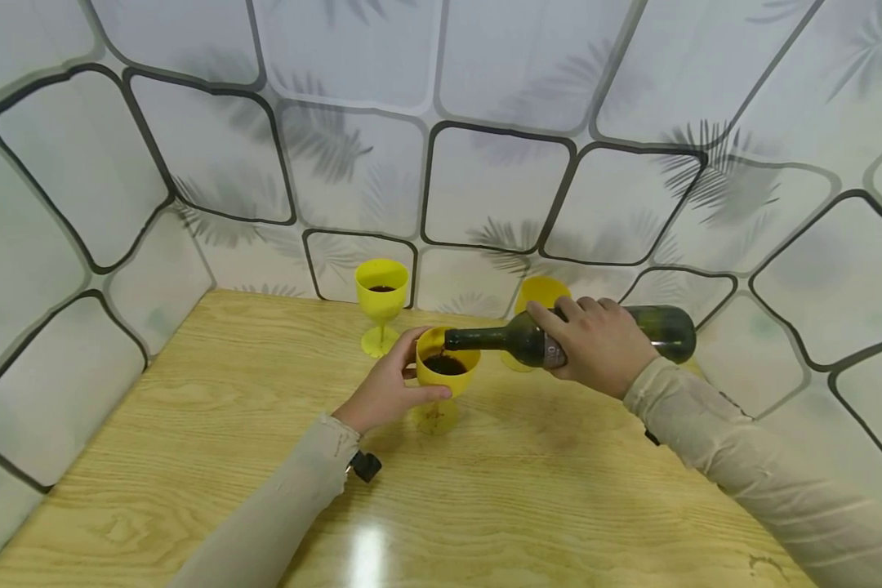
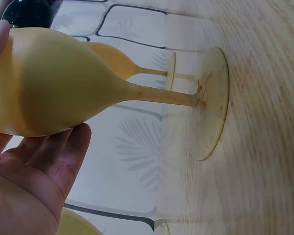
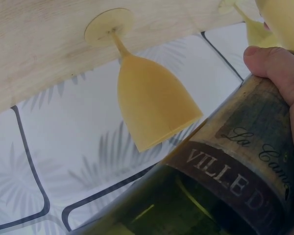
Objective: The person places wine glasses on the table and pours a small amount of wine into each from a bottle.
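Observation:
My right hand [image 1: 597, 343] grips a dark green wine bottle [image 1: 661, 331] round its labelled body, tipped nearly level. Its mouth is over the rim of a yellow goblet [image 1: 448, 380], and dark liquid runs from it into the dark liquid inside. With thumb and fingers round the bowl, my left hand [image 1: 389, 388] holds this goblet upright. In the left wrist view the goblet's foot [image 2: 213, 105] is at the table surface, with reddish drops on it. The bottle's label [image 3: 255, 152] shows in the right wrist view.
Behind my left hand stands a second yellow goblet [image 1: 380, 298] with dark liquid in it. A third goblet [image 3: 152, 100], more orange, is behind the bottle, partly hidden in the head view. The wooden table [image 1: 228, 425] meets a patterned wall [image 1: 492, 188] at the back.

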`<action>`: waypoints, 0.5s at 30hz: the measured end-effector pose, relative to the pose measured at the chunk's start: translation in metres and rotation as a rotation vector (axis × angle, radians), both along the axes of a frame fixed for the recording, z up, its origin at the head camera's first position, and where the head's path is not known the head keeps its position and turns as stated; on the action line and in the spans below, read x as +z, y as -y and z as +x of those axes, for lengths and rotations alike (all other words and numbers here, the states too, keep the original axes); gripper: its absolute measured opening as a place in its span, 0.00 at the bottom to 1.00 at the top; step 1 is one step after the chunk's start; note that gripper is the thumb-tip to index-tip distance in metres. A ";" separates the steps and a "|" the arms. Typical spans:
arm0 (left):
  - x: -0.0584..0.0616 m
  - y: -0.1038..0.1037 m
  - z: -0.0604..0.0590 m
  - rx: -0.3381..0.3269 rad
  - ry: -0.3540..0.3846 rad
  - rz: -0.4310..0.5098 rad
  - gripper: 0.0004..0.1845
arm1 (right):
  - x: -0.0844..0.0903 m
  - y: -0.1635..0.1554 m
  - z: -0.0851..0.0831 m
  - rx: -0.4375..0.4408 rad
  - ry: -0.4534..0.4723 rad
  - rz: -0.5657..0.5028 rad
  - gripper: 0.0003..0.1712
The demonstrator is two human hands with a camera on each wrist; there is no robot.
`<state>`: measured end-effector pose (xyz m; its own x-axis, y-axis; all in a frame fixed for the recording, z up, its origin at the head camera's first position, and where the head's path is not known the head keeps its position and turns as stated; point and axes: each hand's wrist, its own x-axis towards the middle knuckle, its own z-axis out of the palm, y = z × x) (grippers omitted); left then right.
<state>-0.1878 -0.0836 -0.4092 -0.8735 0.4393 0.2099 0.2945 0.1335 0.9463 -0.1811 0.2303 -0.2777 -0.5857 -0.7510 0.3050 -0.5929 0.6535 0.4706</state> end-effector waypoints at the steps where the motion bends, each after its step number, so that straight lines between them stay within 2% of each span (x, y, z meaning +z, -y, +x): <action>1: 0.000 0.000 0.000 -0.001 0.001 0.000 0.47 | 0.000 0.000 0.000 -0.001 0.001 -0.003 0.50; 9: -0.001 0.000 0.000 0.006 -0.007 -0.005 0.47 | -0.004 0.000 0.002 -0.018 0.033 -0.046 0.47; 15: -0.001 -0.001 0.000 0.011 0.004 0.002 0.46 | -0.010 -0.003 0.004 -0.048 0.080 -0.080 0.50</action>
